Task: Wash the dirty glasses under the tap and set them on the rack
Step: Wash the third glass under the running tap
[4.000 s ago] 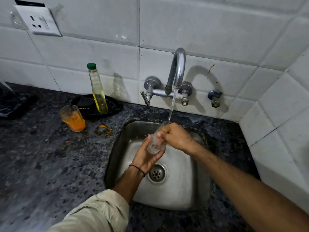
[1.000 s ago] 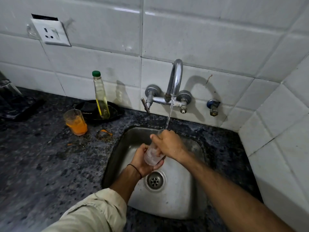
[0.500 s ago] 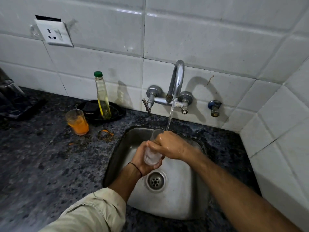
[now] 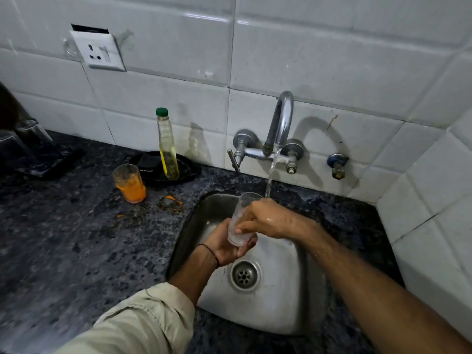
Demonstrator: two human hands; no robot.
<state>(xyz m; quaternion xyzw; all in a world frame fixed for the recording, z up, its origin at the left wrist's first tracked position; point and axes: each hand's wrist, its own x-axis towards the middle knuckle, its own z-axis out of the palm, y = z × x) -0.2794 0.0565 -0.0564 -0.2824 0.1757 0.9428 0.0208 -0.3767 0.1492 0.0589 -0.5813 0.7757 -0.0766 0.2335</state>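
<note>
A clear glass stands nearly upright over the steel sink, just left of the running stream from the tap. My left hand cups its base from below. My right hand wraps its side, and the water lands on that hand beside the rim. A second glass, smeared orange and partly filled with orange liquid, stands on the dark counter to the left. At the far left a black rack carries upturned clear glasses.
A tall bottle of yellow liquid with a green cap stands on a black dish behind the orange glass. Orange spills mark the granite counter. A wall socket sits above; white tiled walls close in behind and right.
The glass has shifted from tilted under the stream to nearly upright and a little left of it. My right hand has slid along its side. The view has drifted slightly.
</note>
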